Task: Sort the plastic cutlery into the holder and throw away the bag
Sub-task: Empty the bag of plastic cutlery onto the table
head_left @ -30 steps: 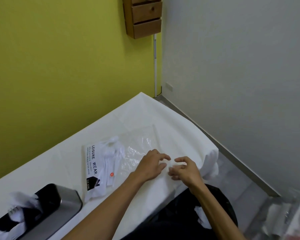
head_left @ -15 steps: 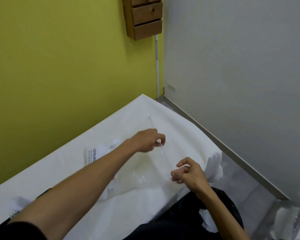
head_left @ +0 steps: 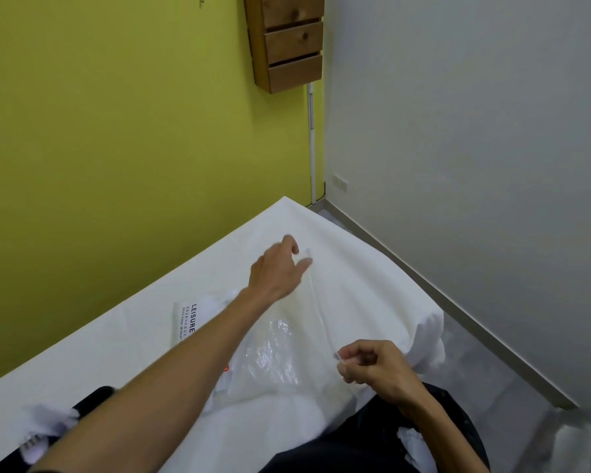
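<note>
bag: clear plastic bag (head_left: 280, 353) lies on the white worktop (head_left: 116, 353), its right edge lifted and stretched between both hands.
left hand: left hand (head_left: 275, 271), fingers pinching that edge's far corner.
right hand: right hand (head_left: 376, 367), fingers curled, pinching the near corner.
axis: the edge runs far to near; the bag's length seems crosswise, printed end toward the holder (head_left: 93, 397).
done: white cutlery (head_left: 45, 425) sits in the holder.
left: the forearm hides any pieces inside; the bag is not yet in the black bin liner (head_left: 355, 448).
</note>
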A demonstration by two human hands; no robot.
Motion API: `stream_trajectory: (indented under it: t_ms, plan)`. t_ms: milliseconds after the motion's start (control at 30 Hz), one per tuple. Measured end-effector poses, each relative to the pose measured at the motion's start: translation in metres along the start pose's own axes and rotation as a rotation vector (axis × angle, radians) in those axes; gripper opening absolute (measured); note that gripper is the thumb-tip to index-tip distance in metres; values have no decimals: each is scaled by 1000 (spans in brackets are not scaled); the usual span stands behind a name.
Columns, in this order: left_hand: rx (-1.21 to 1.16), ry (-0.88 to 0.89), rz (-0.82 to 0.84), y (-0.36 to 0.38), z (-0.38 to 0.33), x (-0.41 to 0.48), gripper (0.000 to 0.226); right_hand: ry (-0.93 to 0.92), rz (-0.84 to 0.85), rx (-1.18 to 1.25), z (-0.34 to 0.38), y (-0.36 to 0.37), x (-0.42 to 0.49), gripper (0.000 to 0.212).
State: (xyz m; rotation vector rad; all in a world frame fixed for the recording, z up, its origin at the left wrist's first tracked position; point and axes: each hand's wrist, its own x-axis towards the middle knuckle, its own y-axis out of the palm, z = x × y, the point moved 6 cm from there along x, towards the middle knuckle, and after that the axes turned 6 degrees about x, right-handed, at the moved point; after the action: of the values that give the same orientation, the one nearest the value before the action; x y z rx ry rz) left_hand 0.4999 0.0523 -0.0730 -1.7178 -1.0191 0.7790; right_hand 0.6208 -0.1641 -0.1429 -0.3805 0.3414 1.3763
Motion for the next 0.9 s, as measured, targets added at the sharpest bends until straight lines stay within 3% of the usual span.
stream_trajectory:
  t_ms: [100,200,333,433,600,800,900]
  plan:
    - [27,-65,157,26,-10,-23,42,-8,-1,15,2,0,1,13]
    - [5,-89,251,41,-12,-37,32,-3,17,7,2,-2,3,13]
    - [-115,-165,258,42,-6,-38,29,15,54,-6,9,-3,4,15]
    - [-194,-174,252,38,-7,-37,28,48,-7,-10,22,-3,17,25]
    - [-263,-174,268,28,-5,-39,23,31,-83,-278,46,1,57,14]
    - [-311,-207,228,-23,6,-36,21,138,-215,-739,40,-25,93,18]
    - [-290,-194,286,-30,3,-41,21,41,-332,-778,65,-28,87,8]
